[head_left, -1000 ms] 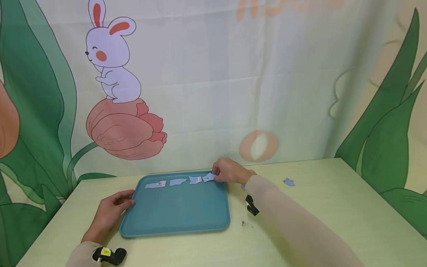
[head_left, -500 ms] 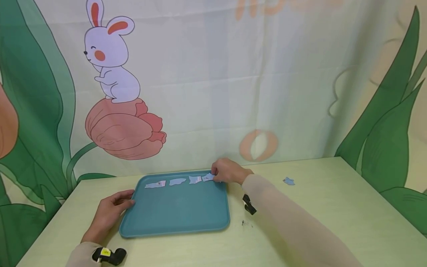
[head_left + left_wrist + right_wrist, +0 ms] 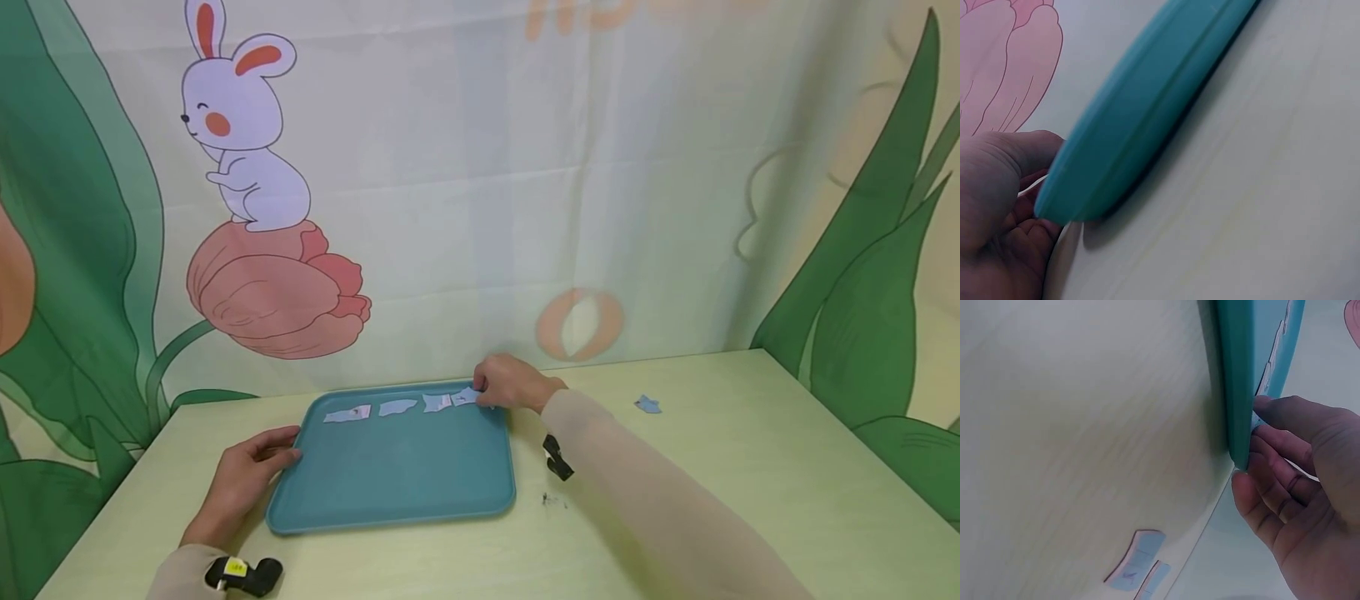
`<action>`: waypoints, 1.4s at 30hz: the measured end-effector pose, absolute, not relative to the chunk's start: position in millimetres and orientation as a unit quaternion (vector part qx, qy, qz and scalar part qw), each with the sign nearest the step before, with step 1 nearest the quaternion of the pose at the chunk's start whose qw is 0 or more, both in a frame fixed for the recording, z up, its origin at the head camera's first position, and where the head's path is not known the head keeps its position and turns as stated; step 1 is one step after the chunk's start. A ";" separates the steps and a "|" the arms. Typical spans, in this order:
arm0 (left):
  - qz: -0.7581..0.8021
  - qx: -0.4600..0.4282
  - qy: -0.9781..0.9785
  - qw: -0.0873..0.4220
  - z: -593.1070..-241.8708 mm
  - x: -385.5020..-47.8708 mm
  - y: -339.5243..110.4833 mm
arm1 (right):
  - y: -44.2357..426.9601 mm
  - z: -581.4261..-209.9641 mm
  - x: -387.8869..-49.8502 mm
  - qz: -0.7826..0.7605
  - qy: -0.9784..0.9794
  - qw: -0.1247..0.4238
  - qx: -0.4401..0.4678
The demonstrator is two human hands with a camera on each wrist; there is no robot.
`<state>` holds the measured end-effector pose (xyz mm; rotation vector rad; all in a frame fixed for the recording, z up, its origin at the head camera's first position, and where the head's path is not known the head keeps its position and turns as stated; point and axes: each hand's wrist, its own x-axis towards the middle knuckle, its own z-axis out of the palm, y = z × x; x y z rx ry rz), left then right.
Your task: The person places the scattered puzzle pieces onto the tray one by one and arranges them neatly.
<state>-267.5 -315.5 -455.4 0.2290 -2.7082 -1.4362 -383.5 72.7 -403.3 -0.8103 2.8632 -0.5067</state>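
Observation:
A teal tray [image 3: 390, 475] lies on the table, tilted slightly in the head view. My left hand [image 3: 242, 477] holds its left edge, thumb at the rim [image 3: 1060, 187] and the other fingers curled beside it. Along the tray's far side runs a row of flat light-blue puzzle pieces, including a long one [image 3: 347, 415], a plain one [image 3: 397, 407] and one with a pink end [image 3: 436, 403]. At the far right corner my right hand [image 3: 517, 385] pinches another puzzle piece [image 3: 464, 397], partly covered by the fingertips. It sits right beside its left neighbour.
Right of the tray, one puzzle piece [image 3: 647, 404] lies on the table [image 3: 720, 483]; the right wrist view shows two loose pieces [image 3: 1138, 559] there. Small dark marks [image 3: 553, 500] show near the tray's right edge. A printed curtain [image 3: 450, 208] hangs behind the table.
My right hand has edged slightly left, and the puzzle piece under its fingers has closed the gap to its neighbour. The left hand stays at the tray's edge.

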 end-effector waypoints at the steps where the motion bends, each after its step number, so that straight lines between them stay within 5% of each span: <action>1: -0.468 0.075 -0.880 0.034 -455.4 -267.5 -315.4 | 73.6 -402.4 -382.6 -0.172 0.945 0.061 -0.270; 42: -0.469 0.074 -0.880 0.029 -453.9 -267.8 -315.2 | 183.3 -383.2 -329.6 -0.315 0.902 -0.070 -0.287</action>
